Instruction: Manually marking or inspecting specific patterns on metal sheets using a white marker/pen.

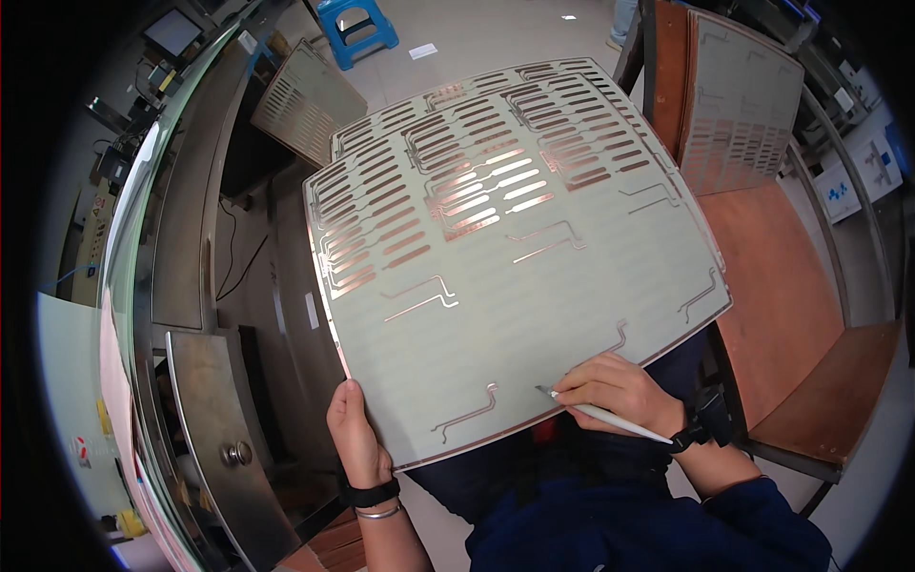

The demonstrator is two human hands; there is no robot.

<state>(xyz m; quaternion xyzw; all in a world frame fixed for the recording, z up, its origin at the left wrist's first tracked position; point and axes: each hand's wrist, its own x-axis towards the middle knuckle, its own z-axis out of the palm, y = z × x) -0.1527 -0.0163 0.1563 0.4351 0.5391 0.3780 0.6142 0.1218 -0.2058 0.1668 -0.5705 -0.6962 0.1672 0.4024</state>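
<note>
A large pale-green circuit board panel (496, 315) with copper traces rests across my lap, tilted, and fills the middle of the view. My left hand (358, 434) grips its near left edge, thumb along the rim; the fingers beneath are hidden. Pinched in my right hand (618, 393) is a craft knife (620, 421) with a slim white handle and a small pointed metal blade. The blade tip hangs over or touches the board near its front edge, between two bent copper traces; I cannot tell whether it makes contact.
A metal-sided bench (191, 219) with a knobbed drawer front (205, 448) runs along the left. Similar boards lean at the far left (307, 103) and on a reddish-brown rack (777, 276) at the right. A blue stool (356, 30) stands beyond.
</note>
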